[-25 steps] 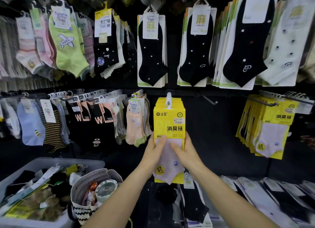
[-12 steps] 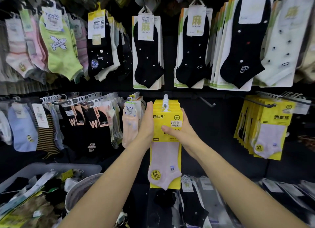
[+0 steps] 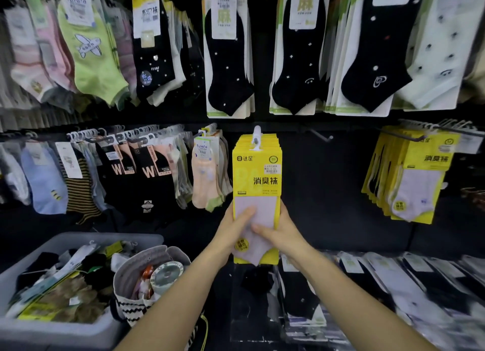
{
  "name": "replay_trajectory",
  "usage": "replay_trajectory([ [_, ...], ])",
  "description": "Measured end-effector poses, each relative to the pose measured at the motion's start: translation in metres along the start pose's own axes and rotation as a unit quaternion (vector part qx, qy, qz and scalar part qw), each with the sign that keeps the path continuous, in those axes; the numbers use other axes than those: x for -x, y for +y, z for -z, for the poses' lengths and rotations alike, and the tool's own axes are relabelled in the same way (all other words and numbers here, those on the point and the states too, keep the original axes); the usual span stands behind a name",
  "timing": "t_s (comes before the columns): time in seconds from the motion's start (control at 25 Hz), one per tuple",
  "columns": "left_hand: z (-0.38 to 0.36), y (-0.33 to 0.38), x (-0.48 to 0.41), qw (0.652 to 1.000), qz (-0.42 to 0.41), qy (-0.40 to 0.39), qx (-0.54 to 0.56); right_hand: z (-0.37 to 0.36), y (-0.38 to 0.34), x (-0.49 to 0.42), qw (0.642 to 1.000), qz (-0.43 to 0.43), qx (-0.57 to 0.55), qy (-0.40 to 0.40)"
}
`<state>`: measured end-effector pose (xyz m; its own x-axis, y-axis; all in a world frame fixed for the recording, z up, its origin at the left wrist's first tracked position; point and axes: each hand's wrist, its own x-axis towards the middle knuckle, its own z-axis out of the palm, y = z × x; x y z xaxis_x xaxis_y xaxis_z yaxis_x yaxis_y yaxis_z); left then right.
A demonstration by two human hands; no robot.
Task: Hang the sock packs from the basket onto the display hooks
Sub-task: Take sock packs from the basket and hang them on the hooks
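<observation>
A: where's the task thing?
B: stack of yellow cardboard sock packs with pale lilac socks [image 3: 256, 177], hanging on the white plastic display hook [image 3: 256, 138], long axis vertical, centre of the rack

A: hands?
B: left hand [image 3: 234, 229] wraps the lower left edge of the stack, thumb across the sock front. right hand [image 3: 278, 231] wraps the lower right edge, thumb on the sock too. both closed on the stack, squaring it I'd say

A: what does the next move turn on?
B: grey plastic basket of loose sock packs [image 3: 60, 280] sits down-left of the stack, well apart. left hand is nearer to it, so my guess is left lets go and reaches down-left

A: anything in the way?
B: striped woven bag [image 3: 147, 277] just right of the basket, between it and the stack
</observation>
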<state>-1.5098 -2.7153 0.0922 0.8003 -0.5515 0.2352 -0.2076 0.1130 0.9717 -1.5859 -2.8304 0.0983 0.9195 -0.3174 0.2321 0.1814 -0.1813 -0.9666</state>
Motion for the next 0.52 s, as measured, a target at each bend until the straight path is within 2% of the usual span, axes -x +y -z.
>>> replay_trajectory([
  [0.12,0.007,-0.007,0.004,0.999,0.031,0.007,0.002,0.006,0.005,0.01,0.999,-0.029,0.014,0.01],
  [0.2,0.013,-0.029,0.025,0.996,0.073,0.045,0.003,0.016,0.028,0.033,0.995,-0.084,0.036,0.032],
  [0.28,0.017,-0.071,0.062,0.982,0.163,0.092,0.009,0.022,0.074,0.071,0.986,-0.157,0.042,0.025],
  [0.4,0.012,-0.14,0.126,0.956,0.277,0.099,0.005,0.022,0.15,0.139,0.965,-0.254,0.056,0.008],
  [0.52,-0.007,-0.197,0.184,0.937,0.329,0.095,-0.067,0.013,0.213,0.193,0.943,-0.309,0.12,0.019],
])
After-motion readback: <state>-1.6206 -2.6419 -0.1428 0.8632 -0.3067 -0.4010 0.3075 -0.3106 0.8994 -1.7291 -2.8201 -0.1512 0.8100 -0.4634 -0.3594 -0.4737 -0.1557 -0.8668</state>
